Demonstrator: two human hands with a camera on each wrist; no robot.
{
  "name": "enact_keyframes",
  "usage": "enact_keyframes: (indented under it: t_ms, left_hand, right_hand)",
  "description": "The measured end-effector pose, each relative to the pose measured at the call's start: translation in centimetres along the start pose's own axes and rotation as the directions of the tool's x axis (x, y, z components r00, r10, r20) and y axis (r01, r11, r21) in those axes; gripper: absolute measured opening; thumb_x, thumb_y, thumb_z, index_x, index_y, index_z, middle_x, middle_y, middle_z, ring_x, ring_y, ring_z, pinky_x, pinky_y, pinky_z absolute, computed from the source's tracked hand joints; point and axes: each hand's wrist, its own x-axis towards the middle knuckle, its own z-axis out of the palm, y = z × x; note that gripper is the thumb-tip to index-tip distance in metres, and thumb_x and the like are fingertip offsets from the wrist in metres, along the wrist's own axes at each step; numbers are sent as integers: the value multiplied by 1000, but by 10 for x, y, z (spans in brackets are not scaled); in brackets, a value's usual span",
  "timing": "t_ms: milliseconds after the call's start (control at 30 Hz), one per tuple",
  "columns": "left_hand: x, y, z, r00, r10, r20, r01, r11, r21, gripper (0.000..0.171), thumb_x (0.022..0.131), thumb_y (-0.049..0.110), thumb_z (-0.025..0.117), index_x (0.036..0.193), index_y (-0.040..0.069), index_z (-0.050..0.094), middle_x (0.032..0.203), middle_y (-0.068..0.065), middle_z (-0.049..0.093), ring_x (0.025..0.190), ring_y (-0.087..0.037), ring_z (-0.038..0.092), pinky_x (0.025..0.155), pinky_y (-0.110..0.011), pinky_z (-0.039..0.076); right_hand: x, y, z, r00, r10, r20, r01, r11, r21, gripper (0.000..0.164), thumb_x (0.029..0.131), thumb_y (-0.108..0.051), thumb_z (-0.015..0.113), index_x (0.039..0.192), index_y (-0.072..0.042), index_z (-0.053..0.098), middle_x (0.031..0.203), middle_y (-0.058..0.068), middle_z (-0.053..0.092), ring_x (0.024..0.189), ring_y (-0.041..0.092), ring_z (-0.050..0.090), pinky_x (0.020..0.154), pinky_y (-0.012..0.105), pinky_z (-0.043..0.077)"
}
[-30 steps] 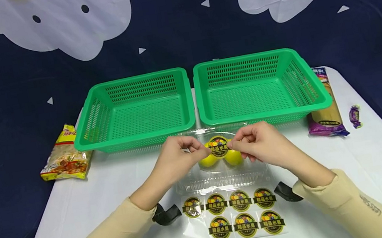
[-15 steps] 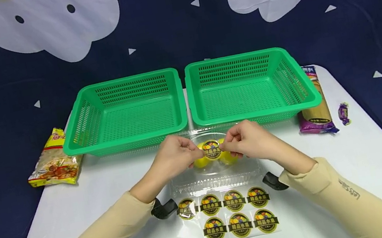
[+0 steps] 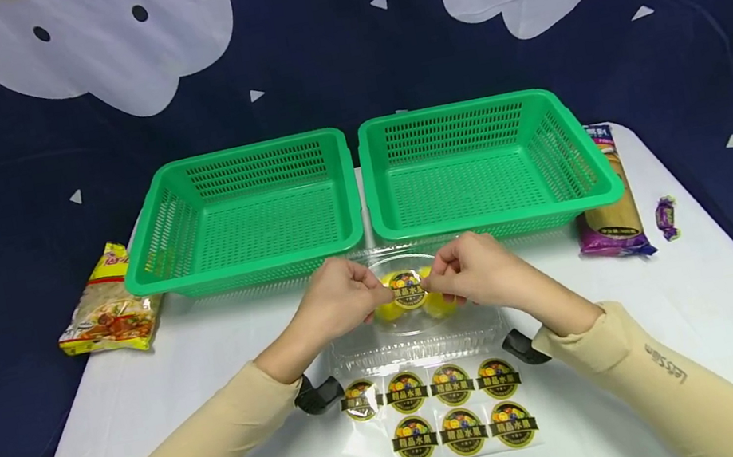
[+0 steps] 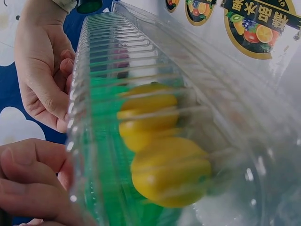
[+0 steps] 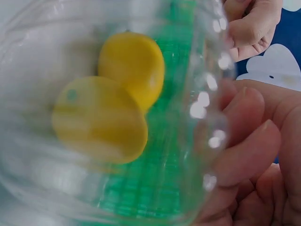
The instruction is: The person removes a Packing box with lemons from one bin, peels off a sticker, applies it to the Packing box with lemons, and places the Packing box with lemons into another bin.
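Observation:
In the head view, a round black-and-gold fruit sticker (image 3: 408,290) lies on or just over the lid of a clear plastic box (image 3: 423,351); which of the two I cannot tell. My left hand (image 3: 338,302) pinches its left edge between thumb and fingers. Its right edge is pinched by my right hand (image 3: 479,270). Two yellow round fruits (image 4: 169,172) sit inside the box, seen through its ribbed wall in the left wrist view. The right wrist view shows the same yellow fruits (image 5: 101,120) through the plastic, with fingers (image 5: 247,155) beside the wall. No wrist view shows the held sticker.
A sheet of several stickers (image 3: 367,451) lies in front of the box. Two green baskets (image 3: 271,224) stand side by side behind it. A yellow food bag (image 3: 110,308) is at the left, a purple-ended packet (image 3: 616,223) and a small purple candy (image 3: 666,219) at the right.
Both hands have come down slightly with the sticker toward the box lid, keeping their pinch on it. Over the last half second they have hardly moved. The head view has shifted a little.

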Motion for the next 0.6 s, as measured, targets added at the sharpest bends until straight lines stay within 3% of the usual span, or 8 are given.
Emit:
enact_keyframes:
  t_ms: [267, 600]
  left_hand:
    - [-1, 2, 1, 1000, 11, 4, -11, 1000, 28, 19, 91, 21, 79, 78, 7, 79, 57, 2, 66, 53, -12, 51, 63, -28, 45]
    - [-3, 2, 1, 1000, 11, 8, -12, 997, 71, 16, 90, 18, 80, 80, 6, 79, 57, 1, 67, 50, -11, 56, 56, -25, 48]
  right_hand:
    - [1, 0, 1, 1000, 12, -5, -12, 1000, -19, 24, 100, -25, 74, 84, -7, 75, 67, 2, 71, 59, 16, 62, 58, 29, 48]
    - [1, -3, 7, 998, -45, -52, 38, 992, -116, 17, 92, -18, 73, 78, -10, 75, 63, -3, 68, 53, 10, 54, 54, 26, 45]
